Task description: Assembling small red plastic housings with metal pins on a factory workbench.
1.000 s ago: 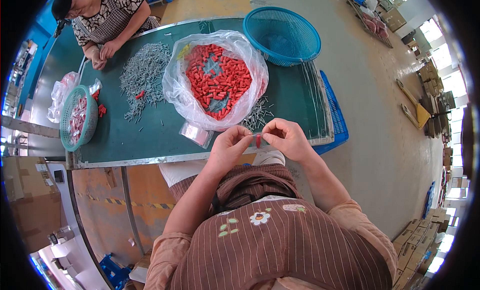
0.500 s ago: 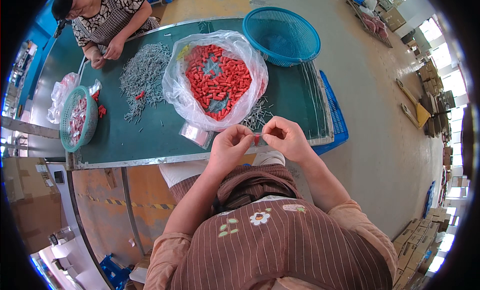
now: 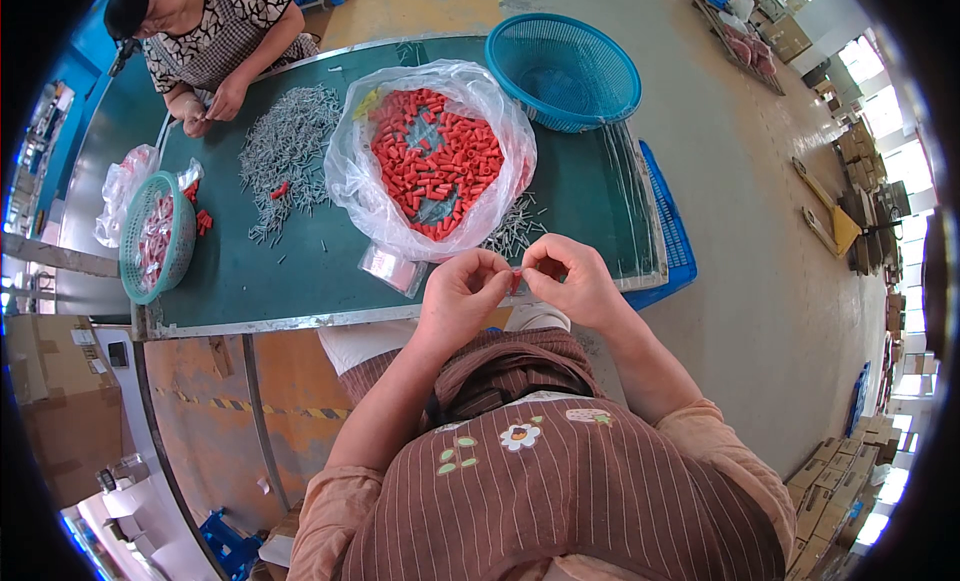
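At the table's front edge my left hand (image 3: 466, 295) and my right hand (image 3: 572, 281) face each other, fingertips pinched together. Between them hangs a small clear plastic bag (image 3: 516, 281) with something red in it, gripped by its upper edge; the fingers partly cover it. Just beyond, a large clear plastic sack (image 3: 352, 171) lies rolled open, full of short red plastic tubes (image 3: 470, 146). Loose grey screws (image 3: 515, 226) lie between the sack and my right hand. Flat clear bags (image 3: 393, 271) rest left of my left hand.
A heap of grey screws (image 3: 290, 146) covers the green table (image 3: 225, 281) left of the sack. A green basket (image 3: 180, 243) with filled small bags stands at the left end, a blue basket (image 3: 565, 76) at the far right. Across the table a co-worker (image 3: 225, 41) handles something small.
My hands have shifted only slightly, still pinching the small bag, and its red content sits a little differently between the fingertips. The co-worker's hands have moved a little.
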`<control>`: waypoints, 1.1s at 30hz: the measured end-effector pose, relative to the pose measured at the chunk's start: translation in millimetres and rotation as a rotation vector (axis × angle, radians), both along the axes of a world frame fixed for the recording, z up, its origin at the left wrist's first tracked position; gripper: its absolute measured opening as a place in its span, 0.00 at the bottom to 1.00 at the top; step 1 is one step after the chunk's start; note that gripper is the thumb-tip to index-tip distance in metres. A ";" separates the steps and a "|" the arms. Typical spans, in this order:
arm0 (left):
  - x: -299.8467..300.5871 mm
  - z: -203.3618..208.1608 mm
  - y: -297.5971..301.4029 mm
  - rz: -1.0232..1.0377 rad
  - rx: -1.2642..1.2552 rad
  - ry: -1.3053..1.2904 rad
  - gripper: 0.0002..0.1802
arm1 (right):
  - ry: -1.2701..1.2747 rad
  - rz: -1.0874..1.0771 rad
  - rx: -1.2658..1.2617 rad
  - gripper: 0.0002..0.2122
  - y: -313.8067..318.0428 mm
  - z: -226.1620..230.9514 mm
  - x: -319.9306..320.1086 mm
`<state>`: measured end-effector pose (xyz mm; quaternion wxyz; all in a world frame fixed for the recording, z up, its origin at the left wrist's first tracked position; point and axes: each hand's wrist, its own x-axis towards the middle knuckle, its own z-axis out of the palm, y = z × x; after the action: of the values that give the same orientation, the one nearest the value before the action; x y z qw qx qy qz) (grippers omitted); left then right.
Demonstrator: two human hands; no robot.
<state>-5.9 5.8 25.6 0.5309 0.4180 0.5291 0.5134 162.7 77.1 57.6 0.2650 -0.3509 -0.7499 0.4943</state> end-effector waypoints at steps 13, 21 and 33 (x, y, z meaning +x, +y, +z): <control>1.1 16.5 2.6 -0.011 -0.062 0.008 0.03 | -0.004 0.032 0.055 0.03 1.6 12.4 2.5; -3.4 19.6 -0.8 -0.033 0.058 0.273 0.05 | -0.041 0.053 0.105 0.04 -2.7 13.6 0.7; -1.0 22.7 4.8 -0.023 -0.001 0.035 0.04 | -0.168 0.054 -0.035 0.06 3.4 15.5 5.7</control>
<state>-6.9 10.6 48.3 0.5274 0.4327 0.5339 0.4995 168.5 80.4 73.1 0.1816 -0.3752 -0.7700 0.4831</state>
